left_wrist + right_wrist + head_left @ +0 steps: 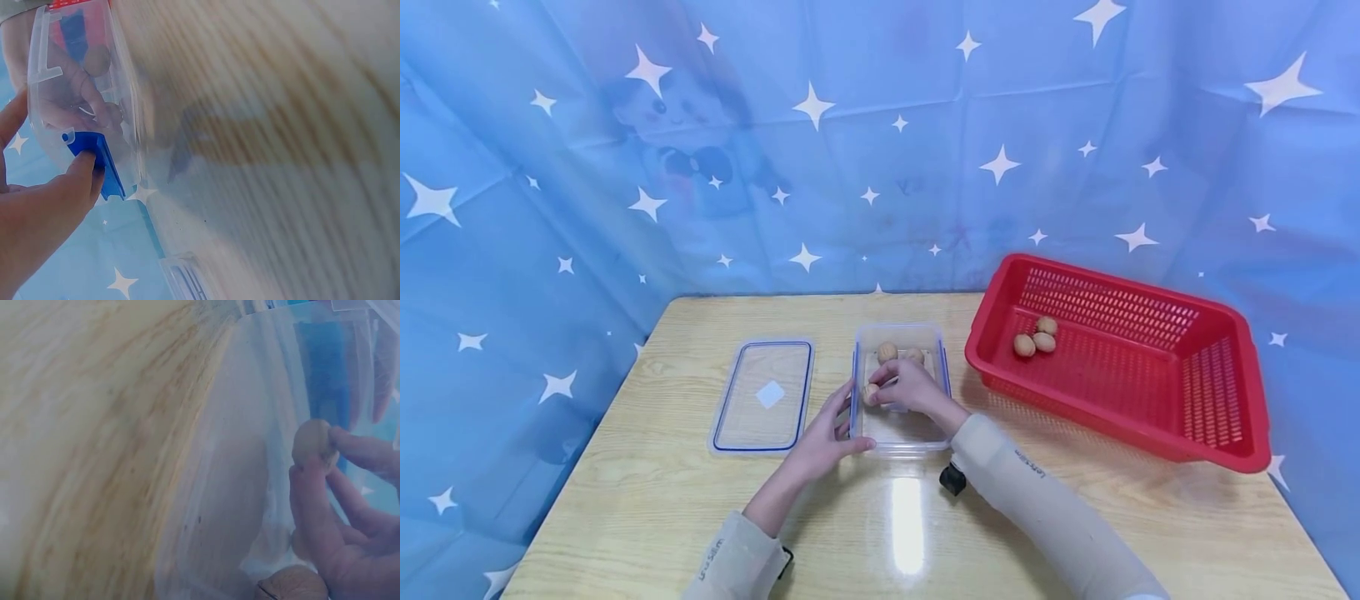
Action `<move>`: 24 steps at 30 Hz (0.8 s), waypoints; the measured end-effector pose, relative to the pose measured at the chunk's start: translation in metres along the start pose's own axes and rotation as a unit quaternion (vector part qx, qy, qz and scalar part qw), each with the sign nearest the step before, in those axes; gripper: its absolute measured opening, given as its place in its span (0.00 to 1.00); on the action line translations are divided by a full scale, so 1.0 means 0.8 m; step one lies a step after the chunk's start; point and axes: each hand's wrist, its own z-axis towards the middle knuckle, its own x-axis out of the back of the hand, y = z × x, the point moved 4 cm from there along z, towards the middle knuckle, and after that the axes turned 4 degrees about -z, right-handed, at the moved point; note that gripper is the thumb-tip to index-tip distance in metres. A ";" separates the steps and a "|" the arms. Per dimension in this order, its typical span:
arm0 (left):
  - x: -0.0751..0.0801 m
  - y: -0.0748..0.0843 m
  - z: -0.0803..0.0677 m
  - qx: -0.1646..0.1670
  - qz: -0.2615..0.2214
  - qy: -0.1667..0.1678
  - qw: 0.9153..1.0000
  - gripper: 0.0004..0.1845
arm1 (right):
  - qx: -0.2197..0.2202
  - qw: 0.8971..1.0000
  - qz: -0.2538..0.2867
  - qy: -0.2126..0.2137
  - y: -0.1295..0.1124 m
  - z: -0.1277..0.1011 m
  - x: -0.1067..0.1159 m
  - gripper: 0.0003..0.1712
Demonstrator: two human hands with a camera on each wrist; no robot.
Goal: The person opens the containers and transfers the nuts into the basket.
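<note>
Tally as I read it: two walnuts (898,353) already in the clear box (900,442), a third walnut (870,392) pinched in my right hand (908,386) over it, left hand (820,437) gripping the box's side, three nuts (1035,337) left in the red basket (1210,425), lid (763,396) still off on the desk (647,500)

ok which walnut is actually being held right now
The walnut at the clear box's left wall, pinched in the right hand's fingers. Two others lie free at the box's far end, and three sit untouched in the red basket.
</note>
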 end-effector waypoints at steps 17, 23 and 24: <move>0.003 0.008 0.002 -0.005 0.018 0.005 1.000 0.53 | 0.032 0.999 0.034 -0.011 -0.007 0.003 0.010 0.21; 0.003 0.007 0.001 0.009 0.029 0.005 1.000 0.54 | 0.051 0.998 0.012 -0.023 -0.023 -0.002 0.026 0.22; 0.003 0.007 0.001 0.010 0.028 0.006 1.000 0.54 | 0.052 0.998 0.014 -0.027 -0.027 -0.003 0.030 0.22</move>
